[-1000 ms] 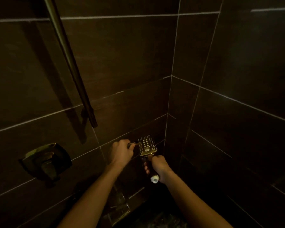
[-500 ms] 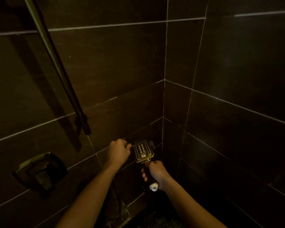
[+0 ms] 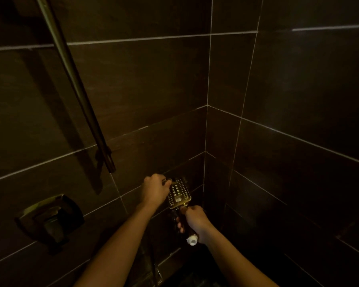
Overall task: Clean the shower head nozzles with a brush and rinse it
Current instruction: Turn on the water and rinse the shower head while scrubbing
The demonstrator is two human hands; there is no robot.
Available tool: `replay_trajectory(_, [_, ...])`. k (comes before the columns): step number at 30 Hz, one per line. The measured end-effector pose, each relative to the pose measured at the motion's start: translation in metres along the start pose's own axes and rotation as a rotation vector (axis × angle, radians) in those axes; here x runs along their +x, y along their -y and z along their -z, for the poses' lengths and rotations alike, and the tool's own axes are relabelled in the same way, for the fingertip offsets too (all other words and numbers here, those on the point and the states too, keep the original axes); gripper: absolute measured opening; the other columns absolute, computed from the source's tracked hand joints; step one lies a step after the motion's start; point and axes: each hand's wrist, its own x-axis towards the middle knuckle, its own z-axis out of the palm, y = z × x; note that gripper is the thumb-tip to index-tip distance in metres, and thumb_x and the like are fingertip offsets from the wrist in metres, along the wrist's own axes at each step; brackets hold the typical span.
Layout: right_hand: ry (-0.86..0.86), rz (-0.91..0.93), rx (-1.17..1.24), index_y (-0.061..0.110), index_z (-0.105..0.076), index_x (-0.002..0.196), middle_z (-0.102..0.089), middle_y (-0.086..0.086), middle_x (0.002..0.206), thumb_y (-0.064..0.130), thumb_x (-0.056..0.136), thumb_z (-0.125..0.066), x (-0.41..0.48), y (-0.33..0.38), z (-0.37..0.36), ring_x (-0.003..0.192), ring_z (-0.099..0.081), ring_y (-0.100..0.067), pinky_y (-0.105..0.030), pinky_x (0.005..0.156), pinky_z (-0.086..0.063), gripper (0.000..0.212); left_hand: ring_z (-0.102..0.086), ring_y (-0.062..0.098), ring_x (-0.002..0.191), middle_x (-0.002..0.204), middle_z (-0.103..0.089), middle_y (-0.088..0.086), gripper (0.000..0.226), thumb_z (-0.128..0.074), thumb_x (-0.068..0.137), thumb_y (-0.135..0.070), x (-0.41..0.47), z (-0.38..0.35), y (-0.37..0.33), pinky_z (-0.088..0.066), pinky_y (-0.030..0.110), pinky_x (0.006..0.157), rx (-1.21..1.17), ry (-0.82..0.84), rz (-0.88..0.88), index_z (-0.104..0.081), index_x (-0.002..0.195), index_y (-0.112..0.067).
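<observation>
right hand [image 3: 195,218] gripping shower head [image 3: 179,193], left hand [image 3: 155,189] hiding brush

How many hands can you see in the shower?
2. The left hand is by the upper left edge of the shower head, closed around something small. The right hand is below, wrapped around the handle. No others show.

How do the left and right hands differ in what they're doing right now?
The left hand is closed over something small at the top left edge of the shower head, too dark to identify; the right hand sits lower, its grip around the handle. The left is beside the nozzle face, the right below it. Both are fists.
</observation>
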Motion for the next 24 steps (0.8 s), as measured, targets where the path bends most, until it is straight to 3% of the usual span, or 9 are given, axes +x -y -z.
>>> replay_trajectory(5, [-0.012,0.007,-0.005,-0.001,-0.062,0.106,-0.062,-0.011,0.075,0.019,0.105,-0.048,0.001,-0.001,-0.001,0.050,-0.057,-0.016,-0.029,0.048,-0.045,0.024,-0.063,0.007,0.085,0.100,-0.070,-0.001,0.021,-0.064,0.094,-0.032,0.001,0.002,-0.007,-0.041,0.015,0.058,-0.046,-0.003,-0.032,-0.071,0.109,-0.019])
replay_trajectory(10, [-0.044,0.002,-0.016,0.000,-0.062,0.114,-0.064,-0.012,0.078,0.021,0.106,-0.046,0.002,0.002,0.000,0.051,-0.059,-0.016,-0.027,0.045,-0.047,0.028,-0.053,0.001,0.070,0.084,-0.063,-0.008,0.014,-0.061,0.096,-0.030,0.001,0.010,-0.007,-0.036,0.016,0.054,-0.036,-0.008,-0.050,-0.071,0.095,-0.021])
replay_trajectory(13, [-0.060,0.006,-0.007,0.002,-0.062,0.109,-0.065,-0.012,0.077,0.022,0.106,-0.046,0.004,0.001,0.001,0.052,-0.059,-0.017,-0.029,0.048,-0.048,0.026,-0.058,0.006,0.069,0.076,-0.064,-0.006,0.016,-0.062,0.095,-0.033,-0.003,0.015,0.001,-0.043,0.023,0.056,0.003,-0.027,-0.037,-0.071,0.086,-0.023])
replay_trajectory(18, [-0.050,-0.020,-0.005,0.004,-0.063,0.114,-0.067,-0.013,0.084,0.024,0.106,-0.047,0.009,0.002,0.002,0.057,-0.061,-0.018,-0.029,0.051,-0.050,0.027,-0.064,0.014,0.072,0.083,-0.069,-0.001,0.014,-0.064,0.093,-0.034,-0.009,0.022,0.019,-0.047,0.028,0.054,0.058,-0.037,-0.005,-0.073,0.095,-0.023])
replay_trajectory(21, [-0.040,-0.021,-0.001,0.003,-0.060,0.118,-0.066,-0.013,0.081,0.022,0.105,-0.048,0.011,-0.001,-0.004,0.055,-0.061,-0.017,-0.029,0.048,-0.049,0.026,-0.065,0.016,0.076,0.084,-0.068,0.000,0.015,-0.063,0.093,-0.033,-0.012,0.026,0.022,-0.057,0.036,0.067,0.075,-0.024,0.002,-0.073,0.096,-0.023])
replay_trajectory(24, [-0.033,-0.008,-0.024,0.003,-0.062,0.111,-0.065,-0.012,0.077,0.020,0.105,-0.049,0.010,-0.001,-0.010,0.054,-0.060,-0.018,-0.029,0.048,-0.048,0.023,-0.060,0.014,0.081,0.090,-0.065,-0.002,0.018,-0.061,0.096,-0.031,-0.017,0.026,0.018,-0.051,0.032,0.069,0.148,-0.003,0.001,-0.072,0.102,-0.019])
